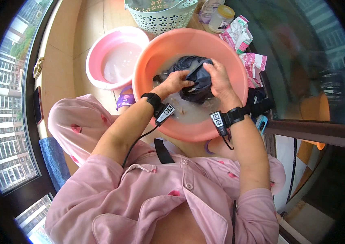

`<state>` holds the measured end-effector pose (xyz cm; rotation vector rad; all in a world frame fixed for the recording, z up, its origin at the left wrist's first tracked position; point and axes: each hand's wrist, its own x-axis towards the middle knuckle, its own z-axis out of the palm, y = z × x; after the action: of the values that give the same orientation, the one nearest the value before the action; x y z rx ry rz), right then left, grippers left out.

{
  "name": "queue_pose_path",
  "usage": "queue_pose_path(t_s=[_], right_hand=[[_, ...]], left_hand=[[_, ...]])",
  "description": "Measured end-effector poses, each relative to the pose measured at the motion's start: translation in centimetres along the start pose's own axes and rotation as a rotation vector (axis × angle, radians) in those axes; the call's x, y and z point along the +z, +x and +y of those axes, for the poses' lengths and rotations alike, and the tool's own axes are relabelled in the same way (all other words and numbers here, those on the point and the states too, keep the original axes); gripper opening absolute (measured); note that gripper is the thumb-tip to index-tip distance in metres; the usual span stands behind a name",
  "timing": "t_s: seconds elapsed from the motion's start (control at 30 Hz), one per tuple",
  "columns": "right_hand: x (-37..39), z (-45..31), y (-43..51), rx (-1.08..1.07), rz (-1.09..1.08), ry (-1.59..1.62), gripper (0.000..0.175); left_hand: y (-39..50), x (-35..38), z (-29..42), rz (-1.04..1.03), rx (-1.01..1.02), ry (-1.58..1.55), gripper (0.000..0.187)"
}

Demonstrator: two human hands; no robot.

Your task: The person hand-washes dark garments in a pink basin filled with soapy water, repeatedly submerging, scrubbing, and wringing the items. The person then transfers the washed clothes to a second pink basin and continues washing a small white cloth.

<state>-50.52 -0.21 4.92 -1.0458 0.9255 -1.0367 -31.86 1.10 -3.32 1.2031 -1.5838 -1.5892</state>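
Note:
A large orange plastic basin (190, 39) stands in front of me with cloudy water in it. Dark navy wet fabric (201, 80) lies partly in the water and is lifted in a bunch between my hands. My left hand (175, 81) grips the bunch on its left side, the thumb on top of the cloth. At the upper right, my right hand (219, 76) pinches an edge of the same fabric between thumb and fingers. More dark cloth sits in the water behind the left hand; its lower part is hidden by the water.
A pink basin (94, 61) of cloudy water stands at the left, touching or near the orange one. Behind is a pale green perforated basket (160, 21). A yellow-lidded jar (221, 19) and crumpled pink-and-white bags (238, 33) line the right, beside a dark-framed glass panel (297, 61).

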Motion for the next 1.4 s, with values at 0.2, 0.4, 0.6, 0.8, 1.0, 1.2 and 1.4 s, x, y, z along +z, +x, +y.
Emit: queue_pose_path(t_s=[0.2,0.4,0.6,0.8,1.0,1.2,1.4], right_hand=[[-2.6,-1.8,-2.3,0.117,-0.162,-0.377,0.033],[-6.1,2.0,-3.9,0.047,0.140,-1.036,0.023],[-5.3,1.8,-3.9,0.190,0.183,-0.089,0.025],[-3.4,2.1,-5.4,0.234,-0.034,-0.106,0.039],[-3.2,2.9,-4.5,0.112,0.270,-0.660,0.036],[-3.1,-0.7,-4.6,0.142,0.138,0.109,0.022],[-3.9,0.3,-4.8,0.004,0.128,-0.843,0.044]], left_hand=[[0.1,-1.6,0.0,0.262,-0.186,-0.635,0.010],[0.2,-2.4,1.7,0.038,-0.172,-0.626,0.019],[-0.4,-0.4,0.5,-0.175,-0.093,0.702,0.041],[0.5,-0.2,1.9,0.181,-0.275,-0.207,0.027],[-0.2,0.5,5.6,-0.117,-0.228,-0.688,0.038],[-0.5,0.4,4.5,-0.167,-0.111,0.530,0.038],[1.0,-0.1,3.8,0.063,-0.127,-0.375,0.029]])
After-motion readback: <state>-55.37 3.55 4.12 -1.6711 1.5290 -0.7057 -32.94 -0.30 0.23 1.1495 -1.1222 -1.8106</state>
